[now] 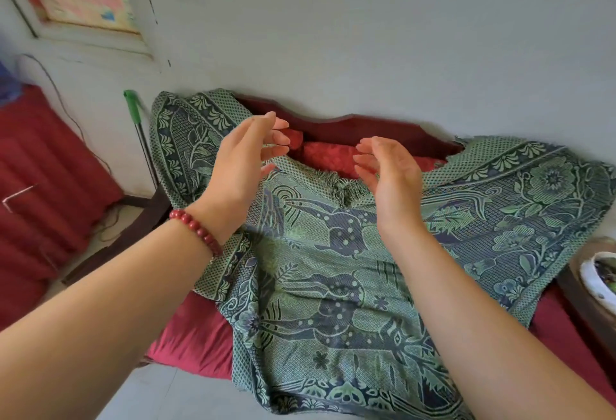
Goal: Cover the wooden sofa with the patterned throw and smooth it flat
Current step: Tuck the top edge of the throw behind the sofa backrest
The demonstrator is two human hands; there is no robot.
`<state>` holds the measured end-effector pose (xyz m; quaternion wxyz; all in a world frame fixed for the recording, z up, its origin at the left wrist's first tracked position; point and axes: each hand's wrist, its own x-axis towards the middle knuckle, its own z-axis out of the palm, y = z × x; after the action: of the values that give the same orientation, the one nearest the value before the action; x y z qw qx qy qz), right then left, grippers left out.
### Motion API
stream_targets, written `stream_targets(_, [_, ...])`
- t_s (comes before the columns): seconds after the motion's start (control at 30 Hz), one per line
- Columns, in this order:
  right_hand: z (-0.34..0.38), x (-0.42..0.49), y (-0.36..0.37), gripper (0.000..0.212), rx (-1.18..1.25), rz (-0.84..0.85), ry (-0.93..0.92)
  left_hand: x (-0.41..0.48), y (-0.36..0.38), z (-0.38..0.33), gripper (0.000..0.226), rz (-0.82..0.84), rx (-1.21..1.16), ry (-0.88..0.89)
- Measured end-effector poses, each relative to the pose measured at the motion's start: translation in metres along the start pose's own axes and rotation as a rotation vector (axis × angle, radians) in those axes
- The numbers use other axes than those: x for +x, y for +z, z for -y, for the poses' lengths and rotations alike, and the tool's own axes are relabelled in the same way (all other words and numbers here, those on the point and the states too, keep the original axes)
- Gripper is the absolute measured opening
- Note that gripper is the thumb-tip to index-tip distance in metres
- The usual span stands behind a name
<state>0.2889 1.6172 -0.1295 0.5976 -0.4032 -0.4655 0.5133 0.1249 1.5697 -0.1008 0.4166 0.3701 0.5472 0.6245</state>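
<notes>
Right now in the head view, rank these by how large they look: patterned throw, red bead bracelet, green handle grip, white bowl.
1. patterned throw
2. red bead bracelet, though nearness to the camera enlarges it
3. green handle grip
Unranked: white bowl, cut off by the frame edge.

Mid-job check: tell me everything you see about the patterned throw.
The patterned throw is a woven green cloth with dark blue floral and spotted-animal motifs, a dotted border and a fringed top edge. It lies rumpled over the wooden sofa, its top edge up at both ends but sagging in the middle, baring the backrest and a red cushion. Its front hangs toward the floor. The left hand and right hand hover open above the sag, gripping nothing.
</notes>
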Motion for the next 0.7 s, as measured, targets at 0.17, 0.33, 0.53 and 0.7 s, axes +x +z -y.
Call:
stream_targets(0.17, [-0.021,0.055,0.019,0.022,0.018,-0.003,0.031,0.056,0.000,0.010,0.023,-0.023,-0.011,-0.020])
stream_targets(0.33, [-0.044,0.104,0.038,0.016,0.005,-0.026,0.058,0.117,-0.003,0.022,0.020,-0.006,0.009,-0.015])
stream_targets(0.53, [-0.071,0.160,0.064,0.016,0.001,-0.103,0.078,0.192,-0.007,0.037,0.026,0.064,0.046,-0.032])
stream_targets(0.7, [-0.094,0.196,0.073,0.014,-0.039,-0.119,0.092,0.239,-0.005,0.051,0.026,0.129,0.085,-0.076])
